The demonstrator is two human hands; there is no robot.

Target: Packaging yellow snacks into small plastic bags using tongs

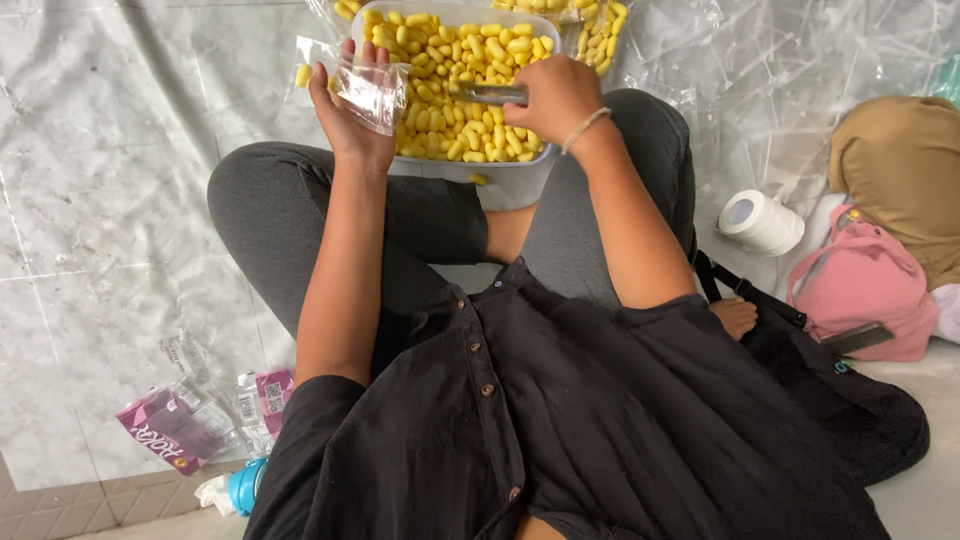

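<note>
Two hands over the tub (515, 185) rim — left hand (350, 115) bag (375, 92); right hand (555, 95) scoop (490, 94).

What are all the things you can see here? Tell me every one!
tub: one, clear white, on the lap
yellow pieces: many, in the tub
small clear bag: one, in left hand
metal scoop: one, silver, in right hand
tape roll: one, white, right floor
pink bag: one, right
purple packets: a few, lower left
left hand: holding the bag
right hand: fingers round the scoop

One tub (510, 185), countless yellow pieces (470, 45), seemingly.
</note>
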